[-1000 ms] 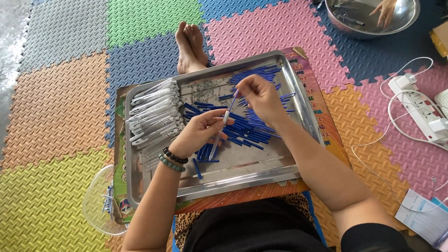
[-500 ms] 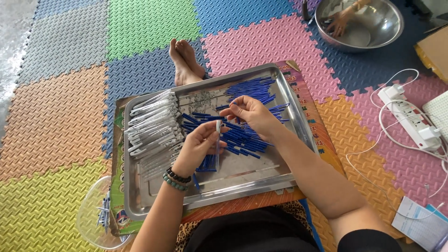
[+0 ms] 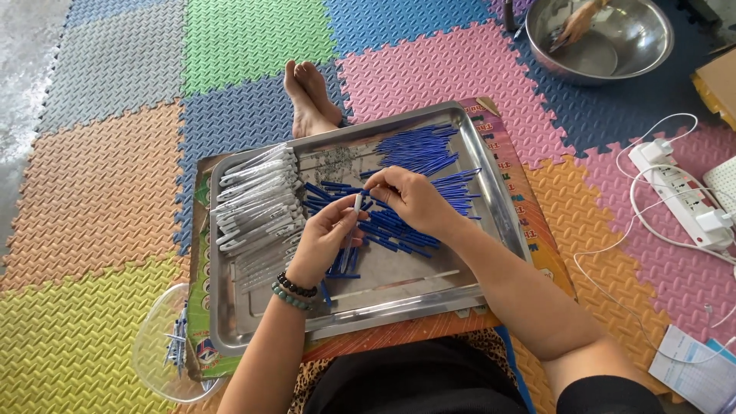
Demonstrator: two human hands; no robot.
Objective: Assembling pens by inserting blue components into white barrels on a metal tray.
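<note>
A steel tray [image 3: 491, 207] lies in front of me on a printed board. My left hand [image 3: 326, 241], with bead bracelets at the wrist, grips a clear pen barrel [image 3: 354, 222] held upright over the tray's middle. My right hand [image 3: 410, 199] pinches the barrel's top end with thumb and fingers. Under both hands lies a heap of blue pen parts [image 3: 399, 226]. Thin blue refills [image 3: 418, 149] are piled at the tray's far side. A stack of white-clear pen barrels [image 3: 257, 203] fills the left of the tray.
My bare feet [image 3: 310, 96] rest beyond the tray on coloured foam mats. A clear plastic bowl [image 3: 165, 353] with a few parts sits at lower left. Another person's hand reaches into a steel bowl [image 3: 613, 38] at top right. A power strip [image 3: 678, 188] with white cables lies right.
Both hands drew closer together over the tray's middle. The right hand came down onto the top of the barrel that the left hand holds. The view shifted slightly.
</note>
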